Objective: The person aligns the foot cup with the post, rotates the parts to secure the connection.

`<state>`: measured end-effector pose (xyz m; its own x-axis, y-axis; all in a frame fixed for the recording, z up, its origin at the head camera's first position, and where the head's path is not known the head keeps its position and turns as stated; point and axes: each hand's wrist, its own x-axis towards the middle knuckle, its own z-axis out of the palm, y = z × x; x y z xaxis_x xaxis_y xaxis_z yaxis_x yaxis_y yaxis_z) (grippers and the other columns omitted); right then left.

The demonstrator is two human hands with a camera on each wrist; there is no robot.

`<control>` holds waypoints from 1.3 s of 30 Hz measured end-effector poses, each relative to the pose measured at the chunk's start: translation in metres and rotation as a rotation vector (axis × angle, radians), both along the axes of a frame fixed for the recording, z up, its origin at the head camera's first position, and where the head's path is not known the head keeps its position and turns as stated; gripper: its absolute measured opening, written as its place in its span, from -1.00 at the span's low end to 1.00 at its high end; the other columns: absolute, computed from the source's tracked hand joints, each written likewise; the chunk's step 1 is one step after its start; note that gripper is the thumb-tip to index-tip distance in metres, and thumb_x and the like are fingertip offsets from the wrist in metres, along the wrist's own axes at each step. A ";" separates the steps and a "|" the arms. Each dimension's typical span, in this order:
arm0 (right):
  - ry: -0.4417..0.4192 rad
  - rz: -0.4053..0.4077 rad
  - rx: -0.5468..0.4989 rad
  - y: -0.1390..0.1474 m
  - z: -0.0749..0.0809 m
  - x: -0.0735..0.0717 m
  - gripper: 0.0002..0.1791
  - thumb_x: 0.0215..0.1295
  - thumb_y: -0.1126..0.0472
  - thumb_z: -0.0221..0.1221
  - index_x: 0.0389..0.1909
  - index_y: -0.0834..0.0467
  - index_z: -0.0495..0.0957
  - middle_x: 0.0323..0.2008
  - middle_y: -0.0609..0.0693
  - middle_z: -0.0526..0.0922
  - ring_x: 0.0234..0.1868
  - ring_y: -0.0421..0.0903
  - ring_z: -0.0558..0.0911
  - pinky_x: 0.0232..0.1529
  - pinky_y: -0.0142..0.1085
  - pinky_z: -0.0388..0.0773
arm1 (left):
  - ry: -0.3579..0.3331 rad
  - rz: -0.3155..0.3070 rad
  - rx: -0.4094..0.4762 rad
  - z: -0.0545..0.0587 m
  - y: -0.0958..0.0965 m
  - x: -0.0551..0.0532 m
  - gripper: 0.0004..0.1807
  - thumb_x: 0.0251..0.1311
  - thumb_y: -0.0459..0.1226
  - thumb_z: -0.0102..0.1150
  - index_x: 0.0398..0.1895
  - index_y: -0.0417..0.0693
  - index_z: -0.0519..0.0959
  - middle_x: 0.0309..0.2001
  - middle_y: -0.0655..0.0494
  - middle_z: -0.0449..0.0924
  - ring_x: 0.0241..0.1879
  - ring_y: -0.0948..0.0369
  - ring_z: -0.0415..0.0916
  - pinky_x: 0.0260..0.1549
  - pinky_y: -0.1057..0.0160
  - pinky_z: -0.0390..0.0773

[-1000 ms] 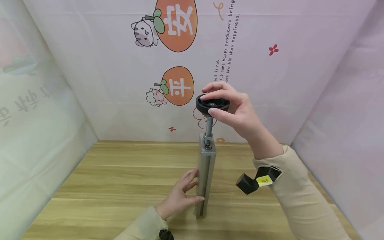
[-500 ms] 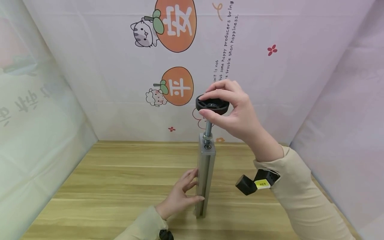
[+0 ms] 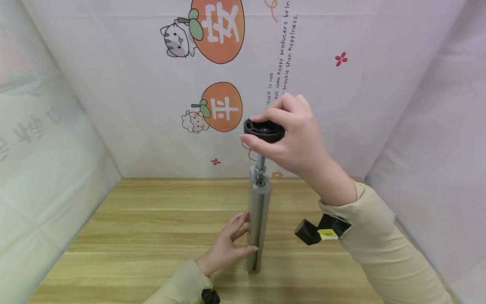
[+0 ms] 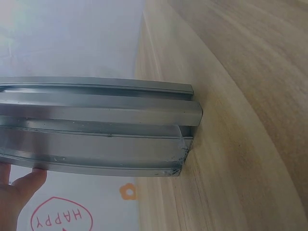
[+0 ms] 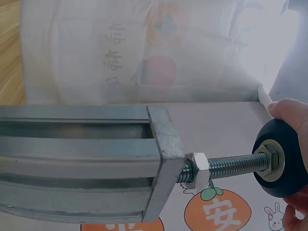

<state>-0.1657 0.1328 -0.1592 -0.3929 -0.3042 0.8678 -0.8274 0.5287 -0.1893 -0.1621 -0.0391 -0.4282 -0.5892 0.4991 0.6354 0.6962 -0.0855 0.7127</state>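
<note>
An aluminium profile (image 3: 259,228) stands upright on the wooden table, with a metal end plate (image 5: 166,139) on top. From that plate rises a threaded rod (image 5: 236,166) carrying a hex nut (image 5: 199,171), which sits close to the plate. The rod ends in a black round levelling foot (image 3: 265,136). My right hand (image 3: 298,139) holds the foot by its rim, thumb at the near side and fingers at the far side. Lower down, my left hand (image 3: 227,247) grips the profile between thumb and fingers; some fingers are hidden behind it.
The wooden tabletop (image 3: 152,228) runs back to a white printed cloth (image 3: 152,147). More cloth hangs at the left (image 3: 41,169) and right (image 3: 436,147). A screw head (image 3: 260,183) shows in the end plate beside the rod.
My right hand has turned with the foot, its thumb sweeping left along the near rim. The left hand keeps its grip on the profile. The head view has shifted slightly.
</note>
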 end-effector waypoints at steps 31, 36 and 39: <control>-0.789 1.164 -0.515 -0.007 -0.037 -0.034 -0.38 0.21 -0.15 0.06 0.23 0.02 0.21 -0.14 -0.02 0.54 -0.09 -0.10 0.51 0.04 -0.23 0.43 | -0.059 0.011 -0.016 0.001 -0.006 0.002 -0.01 0.07 -0.46 0.28 0.50 0.11 -0.06 0.33 -0.16 0.12 0.30 0.31 0.15 0.18 0.07 0.47; -0.867 1.323 -0.485 -0.012 -0.037 -0.037 -0.39 0.21 -0.12 0.04 0.26 0.00 0.26 -0.06 0.07 0.54 -0.07 -0.06 0.52 0.09 -0.19 0.41 | -0.065 0.012 -0.019 0.003 -0.006 0.003 0.00 0.07 -0.47 0.28 0.50 0.12 -0.06 0.32 -0.20 0.12 0.30 0.32 0.15 0.17 0.04 0.47; -0.887 1.470 -0.475 -0.014 -0.037 -0.039 -0.40 0.21 -0.04 0.02 0.29 0.01 0.25 0.01 0.12 0.49 -0.02 -0.05 0.51 0.13 -0.20 0.40 | -0.058 0.011 -0.013 0.003 -0.006 0.003 0.00 0.07 -0.47 0.27 0.50 0.14 -0.06 0.31 -0.22 0.12 0.29 0.32 0.16 0.16 0.02 0.47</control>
<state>-0.2044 0.1187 -0.1960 -0.4084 -0.6124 0.6769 -0.0976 -0.7080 -0.6994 -0.1592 -0.0450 -0.4252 -0.6299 0.5009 0.5935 0.6547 -0.0686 0.7528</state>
